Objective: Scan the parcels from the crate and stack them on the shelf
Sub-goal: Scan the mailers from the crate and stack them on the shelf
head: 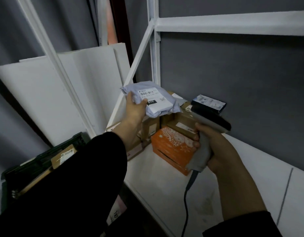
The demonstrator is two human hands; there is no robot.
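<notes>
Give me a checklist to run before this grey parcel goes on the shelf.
1. Grip of left hand on grey parcel secure: ok.
2. The label faces up, barcode uncovered: ok.
3. The scanner sits in the right hand: ok.
4. The scanner aimed at the barcode: cannot tell.
5. Parcel already scanned: cannot tell.
6. Bare shelf board beside the orange box: ok.

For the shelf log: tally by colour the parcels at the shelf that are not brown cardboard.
Grey poly mailer, gripped by the left hand: 1
Orange box: 1
Black box with a label: 1
Total: 3
A grey scrap behind the mailer is too unclear to count.
</notes>
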